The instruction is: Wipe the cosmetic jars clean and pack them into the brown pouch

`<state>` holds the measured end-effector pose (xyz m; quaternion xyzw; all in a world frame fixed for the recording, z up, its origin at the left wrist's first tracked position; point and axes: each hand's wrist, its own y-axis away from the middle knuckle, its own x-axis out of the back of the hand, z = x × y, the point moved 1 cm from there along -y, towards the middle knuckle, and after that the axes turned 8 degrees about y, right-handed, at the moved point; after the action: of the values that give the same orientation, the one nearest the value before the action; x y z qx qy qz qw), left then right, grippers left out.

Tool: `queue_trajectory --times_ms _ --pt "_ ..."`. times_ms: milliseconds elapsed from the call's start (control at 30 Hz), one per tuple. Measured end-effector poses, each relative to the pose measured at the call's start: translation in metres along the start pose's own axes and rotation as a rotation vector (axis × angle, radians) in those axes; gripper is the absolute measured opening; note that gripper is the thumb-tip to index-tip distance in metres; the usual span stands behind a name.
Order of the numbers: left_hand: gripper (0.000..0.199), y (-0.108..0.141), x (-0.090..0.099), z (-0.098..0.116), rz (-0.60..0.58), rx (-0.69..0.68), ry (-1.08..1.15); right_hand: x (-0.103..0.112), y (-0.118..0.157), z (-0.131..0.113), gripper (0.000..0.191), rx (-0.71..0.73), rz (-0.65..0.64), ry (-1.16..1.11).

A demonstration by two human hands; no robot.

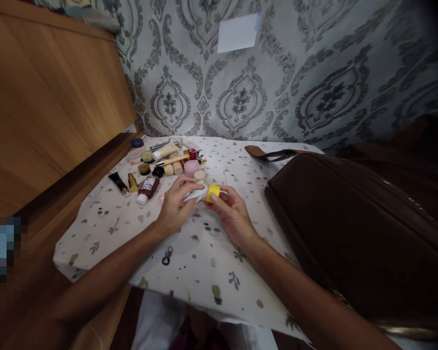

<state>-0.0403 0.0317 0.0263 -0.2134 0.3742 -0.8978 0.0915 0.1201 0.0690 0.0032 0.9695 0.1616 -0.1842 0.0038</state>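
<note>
Near the middle of the cloth-covered table, my left hand (175,205) is closed on a white cloth or wipe (194,193). My right hand (232,212) grips a small container with a bright yellow band (213,193). The white material touches the container's left end. Just beyond my hands lie a round cream-coloured lid (199,175) and a pink jar (191,168). A dark red bottle with a white cap (148,189) rests to the left of my left hand.
Several cosmetics, among them a cream tube (165,151) and a black tube (118,183), lie at the table's back left. A large dark brown bag (350,218) fills the right side, its strap (270,154) reaching over the table. Wooden furniture (58,82) stands left.
</note>
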Motion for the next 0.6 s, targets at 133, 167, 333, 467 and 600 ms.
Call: queue_trajectory --times_ms 133,167,333,467,600 --pt "0.024 -0.007 0.005 -0.001 -0.038 0.132 0.115 -0.001 0.001 -0.001 0.043 -0.018 -0.072 0.072" --pt "0.023 -0.008 0.005 -0.002 -0.049 0.215 0.177 -0.001 0.002 -0.002 0.042 -0.036 -0.091 0.046" --pt "0.027 -0.005 -0.006 -0.011 -0.122 0.669 0.529 -0.002 0.001 -0.005 0.04 -0.063 -0.114 -0.089" --pt "0.032 0.001 -0.018 -0.01 -0.134 0.81 0.649 -0.002 -0.003 -0.005 0.047 0.138 -0.01 0.161" --pt "0.032 0.004 -0.019 0.0 -0.159 0.893 0.655 -0.005 0.005 -0.016 0.044 0.373 0.12 0.472"
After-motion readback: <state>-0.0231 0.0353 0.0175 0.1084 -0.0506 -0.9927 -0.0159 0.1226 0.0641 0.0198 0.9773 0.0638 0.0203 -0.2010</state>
